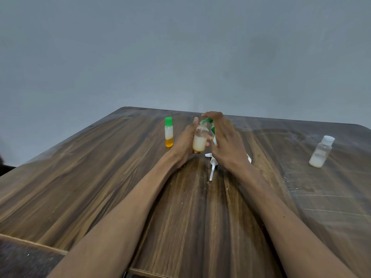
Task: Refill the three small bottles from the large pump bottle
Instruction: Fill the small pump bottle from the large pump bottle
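Fingers (208,139) wrap open bottle (199,140) | right hand (225,141) on pump (207,119)

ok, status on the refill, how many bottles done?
Looks done: green-capped bottle, capped and nearly full. In hand: left hand holds the open bottle, about half full, under the pump bottle that the right hand presses. Left: white-capped bottle, low.

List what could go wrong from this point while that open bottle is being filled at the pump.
1. The open small bottle is held off the table by the left hand alone; if its narrow neck slips from under the green pump head, liquid could spill.
2. The right hand covers the pump bottle, hiding the spout.
3. A white spoon lies just below and may get knocked.
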